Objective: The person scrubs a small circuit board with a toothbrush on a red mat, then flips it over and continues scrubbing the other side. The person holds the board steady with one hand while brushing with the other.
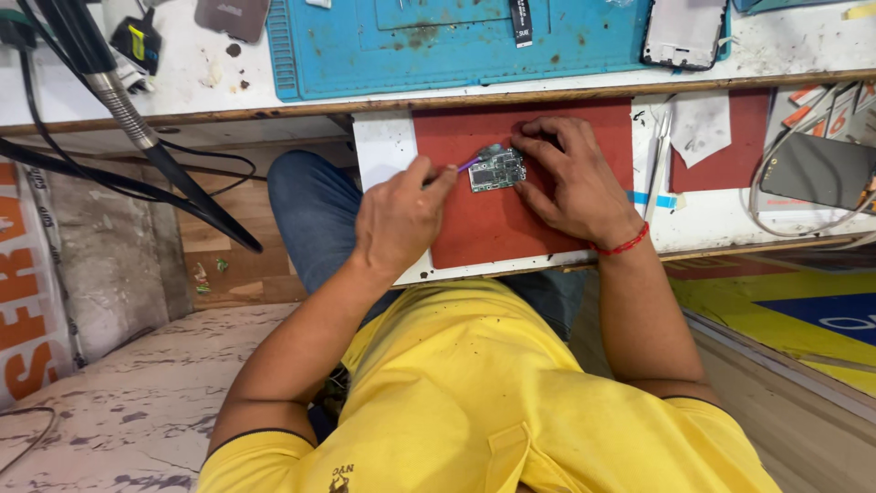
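head view, looking down over a yellow shirt at a pull-out bench with a red mat on it. a small green circuit board, rectangular and crowded with tiny metal parts, lies flat near the upper middle of the mat. the left hand is curled, thumb and forefinger pinching a thin purple-handled tool whose tip meets the board's left edge. the right hand lies over the board's right side, fingers bent and pressing it down against the mat; a red thread band circles that wrist.

step in hand, as judged: fine work at 1 edge of the board, with 1 hand steadying and the other guiding the tool. the next move seems to call for a light, steady tip and firm downward pressure, since the board is small and could slide on the mat.

materials: the mat looks matte and slightly rubbery; the bench surface is white, scuffed and stained. above it, a blue ribbed work mat with worn patches sits on the upper bench, a phone frame at its right end. a black flexible arm with a metal collar crosses the left side. to the right lie white tweezers and a dark flat device with a pale cable.
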